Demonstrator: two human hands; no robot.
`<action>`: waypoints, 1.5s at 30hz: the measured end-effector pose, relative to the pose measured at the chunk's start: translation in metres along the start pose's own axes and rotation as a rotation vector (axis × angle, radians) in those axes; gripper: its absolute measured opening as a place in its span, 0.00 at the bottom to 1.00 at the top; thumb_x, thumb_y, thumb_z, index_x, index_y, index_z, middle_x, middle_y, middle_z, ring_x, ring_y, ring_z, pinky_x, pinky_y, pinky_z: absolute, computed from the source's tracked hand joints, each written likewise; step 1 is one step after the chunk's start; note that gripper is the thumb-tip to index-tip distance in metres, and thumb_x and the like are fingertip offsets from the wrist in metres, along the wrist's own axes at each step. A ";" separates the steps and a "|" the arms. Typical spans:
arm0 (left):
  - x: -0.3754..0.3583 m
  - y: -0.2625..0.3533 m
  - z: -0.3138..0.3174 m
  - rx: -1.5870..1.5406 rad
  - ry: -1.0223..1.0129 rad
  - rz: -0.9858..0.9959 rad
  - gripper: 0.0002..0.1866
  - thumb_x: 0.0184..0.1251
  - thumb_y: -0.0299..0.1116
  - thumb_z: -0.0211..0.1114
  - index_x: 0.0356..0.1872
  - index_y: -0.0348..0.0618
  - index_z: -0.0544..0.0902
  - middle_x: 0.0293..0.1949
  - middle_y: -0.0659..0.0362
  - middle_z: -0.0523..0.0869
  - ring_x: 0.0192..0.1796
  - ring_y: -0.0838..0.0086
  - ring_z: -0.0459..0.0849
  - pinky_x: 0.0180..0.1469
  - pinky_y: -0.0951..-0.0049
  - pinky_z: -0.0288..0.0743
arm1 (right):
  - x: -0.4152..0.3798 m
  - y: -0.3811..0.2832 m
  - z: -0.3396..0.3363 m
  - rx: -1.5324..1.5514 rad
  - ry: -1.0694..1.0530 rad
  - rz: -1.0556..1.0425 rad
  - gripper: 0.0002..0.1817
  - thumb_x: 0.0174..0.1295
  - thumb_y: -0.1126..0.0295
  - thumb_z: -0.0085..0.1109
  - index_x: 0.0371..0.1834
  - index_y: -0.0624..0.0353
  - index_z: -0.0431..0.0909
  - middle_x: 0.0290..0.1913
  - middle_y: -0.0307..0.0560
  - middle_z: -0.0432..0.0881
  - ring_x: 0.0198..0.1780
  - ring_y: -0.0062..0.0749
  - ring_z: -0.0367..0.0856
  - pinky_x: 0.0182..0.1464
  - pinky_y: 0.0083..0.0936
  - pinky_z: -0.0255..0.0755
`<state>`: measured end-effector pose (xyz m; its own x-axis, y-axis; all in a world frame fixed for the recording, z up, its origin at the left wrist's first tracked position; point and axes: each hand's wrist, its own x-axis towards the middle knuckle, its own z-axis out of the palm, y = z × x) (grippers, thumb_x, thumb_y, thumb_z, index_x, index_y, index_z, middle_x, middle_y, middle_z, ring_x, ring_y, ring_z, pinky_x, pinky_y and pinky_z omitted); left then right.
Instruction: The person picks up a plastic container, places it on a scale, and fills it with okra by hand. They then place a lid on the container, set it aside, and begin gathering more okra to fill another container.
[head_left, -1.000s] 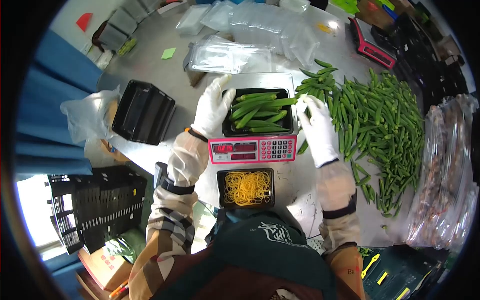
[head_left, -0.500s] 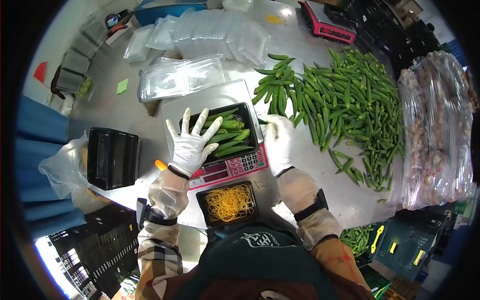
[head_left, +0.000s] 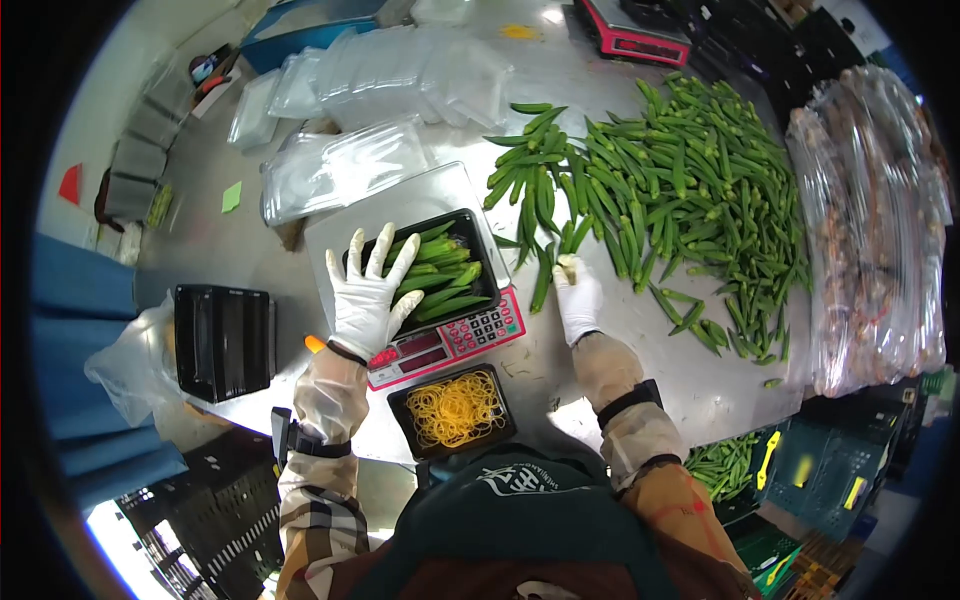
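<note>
My left hand (head_left: 370, 300), in a white glove, spreads its fingers over the left side of a black tray (head_left: 488, 250) holding several green okra pods (head_left: 440, 275). Under the tray is a digital scale (head_left: 485, 322) with a red-edged keypad panel. My right hand (head_left: 578, 300), gloved too, is on the table right of the scale with its fingers curled together. Next to its fingertips lies a single okra pod (head_left: 542, 282); whether the fingers grip anything is hidden. Beyond that hand spreads a large okra pile (head_left: 690, 180).
Clear plastic lids (head_left: 345, 165) lie behind the scale. Stacked black trays (head_left: 225, 340) stand at the left. A tray of yellow rubber bands (head_left: 455, 410) sits near my body. Plastic-wrapped bundles (head_left: 865, 240) line the right edge, and a second red scale (head_left: 635, 40) is at the back.
My right hand has moved right, away from the tray's edge, and an okra pod now shows beside its fingertips. My left hand stays spread over the tray. The whole view has shifted slightly.
</note>
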<state>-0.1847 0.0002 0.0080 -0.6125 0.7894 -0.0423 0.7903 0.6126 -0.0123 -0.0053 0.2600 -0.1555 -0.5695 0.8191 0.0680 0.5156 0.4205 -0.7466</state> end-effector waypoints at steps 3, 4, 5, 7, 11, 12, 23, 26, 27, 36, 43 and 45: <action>0.000 0.002 -0.001 0.004 0.020 0.007 0.40 0.61 0.49 0.64 0.75 0.68 0.57 0.76 0.58 0.55 0.75 0.48 0.52 0.71 0.33 0.39 | 0.010 -0.021 -0.008 -0.321 -0.135 -0.035 0.18 0.59 0.66 0.59 0.54 0.48 0.80 0.37 0.51 0.85 0.37 0.50 0.83 0.43 0.41 0.76; 0.001 0.003 0.000 0.009 0.029 0.013 0.40 0.61 0.50 0.63 0.75 0.69 0.57 0.76 0.59 0.56 0.74 0.48 0.53 0.70 0.32 0.40 | 0.016 -0.026 -0.008 -0.398 -0.175 -0.050 0.14 0.60 0.64 0.58 0.50 0.48 0.81 0.34 0.51 0.85 0.35 0.49 0.83 0.40 0.41 0.76; 0.002 0.005 -0.003 0.007 0.012 0.006 0.40 0.61 0.49 0.64 0.75 0.68 0.57 0.76 0.58 0.56 0.74 0.47 0.53 0.71 0.33 0.42 | 0.022 -0.019 -0.001 -0.409 -0.176 -0.065 0.12 0.61 0.64 0.56 0.46 0.49 0.82 0.31 0.51 0.85 0.33 0.49 0.84 0.39 0.41 0.76; 0.002 0.006 -0.003 0.010 0.020 0.007 0.40 0.60 0.47 0.65 0.75 0.67 0.58 0.76 0.59 0.55 0.74 0.48 0.53 0.72 0.36 0.43 | 0.026 -0.005 0.013 -0.471 -0.193 -0.042 0.10 0.62 0.63 0.54 0.40 0.50 0.82 0.27 0.52 0.84 0.31 0.48 0.84 0.36 0.42 0.76; 0.002 0.004 0.006 0.038 0.069 0.040 0.41 0.59 0.44 0.65 0.75 0.63 0.58 0.77 0.59 0.53 0.74 0.47 0.53 0.72 0.38 0.45 | 0.016 0.016 0.009 -0.275 -0.177 0.017 0.13 0.57 0.57 0.61 0.36 0.54 0.81 0.27 0.54 0.84 0.32 0.50 0.84 0.35 0.45 0.76; 0.002 0.005 0.006 0.027 0.066 0.041 0.42 0.59 0.43 0.65 0.75 0.62 0.58 0.77 0.59 0.53 0.75 0.48 0.52 0.72 0.38 0.45 | 0.009 0.025 0.006 -0.090 -0.150 0.022 0.14 0.55 0.57 0.63 0.35 0.54 0.81 0.28 0.54 0.84 0.32 0.51 0.84 0.36 0.45 0.76; 0.001 0.004 0.010 0.040 0.102 0.080 0.43 0.58 0.40 0.66 0.76 0.58 0.57 0.77 0.56 0.52 0.76 0.49 0.51 0.73 0.46 0.46 | -0.172 0.261 -0.278 0.302 1.166 0.830 0.08 0.66 0.69 0.55 0.43 0.61 0.80 0.34 0.40 0.81 0.32 0.24 0.78 0.35 0.20 0.74; 0.001 0.006 0.008 0.030 0.114 0.093 0.43 0.57 0.39 0.66 0.76 0.58 0.57 0.77 0.56 0.52 0.75 0.49 0.52 0.73 0.48 0.47 | -0.162 0.260 -0.285 0.384 1.112 0.695 0.09 0.66 0.69 0.58 0.44 0.61 0.81 0.33 0.41 0.82 0.29 0.23 0.78 0.32 0.19 0.74; 0.001 0.006 0.010 0.032 0.116 0.094 0.43 0.57 0.39 0.66 0.76 0.58 0.57 0.77 0.56 0.52 0.75 0.49 0.52 0.73 0.48 0.47 | -0.150 0.259 -0.277 0.416 1.056 0.611 0.09 0.66 0.69 0.59 0.45 0.61 0.82 0.33 0.41 0.82 0.29 0.22 0.78 0.32 0.18 0.74; 0.002 0.000 0.018 0.039 0.114 0.109 0.42 0.58 0.37 0.65 0.76 0.56 0.57 0.77 0.55 0.52 0.76 0.49 0.51 0.73 0.49 0.47 | -0.020 0.154 -0.210 -0.192 0.550 0.460 0.15 0.58 0.64 0.67 0.48 0.54 0.84 0.32 0.45 0.84 0.34 0.35 0.82 0.42 0.31 0.75; 0.002 0.023 -0.008 -0.057 0.067 0.100 0.41 0.58 0.34 0.66 0.74 0.47 0.59 0.73 0.41 0.57 0.74 0.45 0.53 0.74 0.47 0.45 | 0.009 0.132 -0.230 -0.129 0.564 0.117 0.12 0.67 0.68 0.59 0.49 0.63 0.82 0.42 0.48 0.86 0.40 0.30 0.82 0.45 0.27 0.74; 0.002 0.020 0.005 -0.199 0.099 0.130 0.41 0.59 0.31 0.66 0.74 0.45 0.59 0.72 0.38 0.57 0.74 0.43 0.52 0.75 0.52 0.46 | 0.011 0.068 -0.222 0.314 0.437 0.134 0.11 0.69 0.72 0.55 0.49 0.64 0.83 0.33 0.40 0.83 0.31 0.18 0.77 0.36 0.17 0.71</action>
<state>-0.1704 0.0142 0.0027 -0.5123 0.8562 0.0670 0.8497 0.4940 0.1840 0.1651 0.3843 -0.0588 -0.1590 0.9713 0.1770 0.3120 0.2195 -0.9244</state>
